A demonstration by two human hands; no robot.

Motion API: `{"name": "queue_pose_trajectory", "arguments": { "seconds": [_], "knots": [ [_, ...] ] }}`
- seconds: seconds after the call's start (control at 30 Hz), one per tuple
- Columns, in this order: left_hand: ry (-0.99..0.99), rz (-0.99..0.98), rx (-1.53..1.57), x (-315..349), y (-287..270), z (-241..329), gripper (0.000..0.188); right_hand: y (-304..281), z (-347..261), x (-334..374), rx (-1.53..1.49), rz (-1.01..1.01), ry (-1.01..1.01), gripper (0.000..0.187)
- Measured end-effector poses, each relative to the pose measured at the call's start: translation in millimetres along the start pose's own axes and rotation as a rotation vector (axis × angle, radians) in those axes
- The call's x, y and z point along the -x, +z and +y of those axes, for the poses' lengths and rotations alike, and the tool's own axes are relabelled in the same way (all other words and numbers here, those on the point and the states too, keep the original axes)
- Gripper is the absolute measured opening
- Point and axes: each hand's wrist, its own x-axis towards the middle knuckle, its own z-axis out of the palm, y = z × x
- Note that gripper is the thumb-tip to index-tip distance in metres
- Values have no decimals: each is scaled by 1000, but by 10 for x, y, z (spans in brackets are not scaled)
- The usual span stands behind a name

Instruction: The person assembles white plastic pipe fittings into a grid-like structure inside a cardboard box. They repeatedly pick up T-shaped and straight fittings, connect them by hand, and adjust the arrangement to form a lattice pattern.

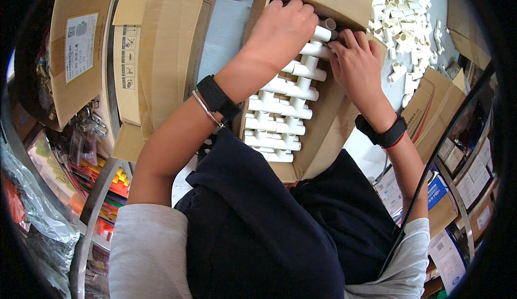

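Note:
An open cardboard box [323, 137] stands in front of me with white plastic pipe tees [291, 89] packed in rows inside it. My left hand [285, 30] reaches into the far left end of the box. Its fingers are curled, and what they grip is hidden. At the far right end of the box, my right hand [355, 62] has bent fingers closed on the end of a white pipe tee [316, 50]. Between the two hands lie another white fitting [323, 33] and a shaded, greyish fitting end [327, 24].
A closed cardboard box [169, 51] stands to the left, beside another carton [78, 51] with a label. Many loose white fittings [401, 8] lie heaped on the grey table at the far right. Cardboard flaps [436, 110] are at the right, and a black cable [431, 164] hangs there.

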Motion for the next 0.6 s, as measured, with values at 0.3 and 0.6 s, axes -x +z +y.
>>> {"name": "queue_pose_trajectory", "arguments": {
  "seconds": [0.3,0.6],
  "knots": [
    [42,5,-101,10,5,1,13,-25,-31,-35,83,-90,12,16],
    [73,-19,-19,9,8,-13,19,-17,-52,-37,97,-87,11,17]
  ]
}}
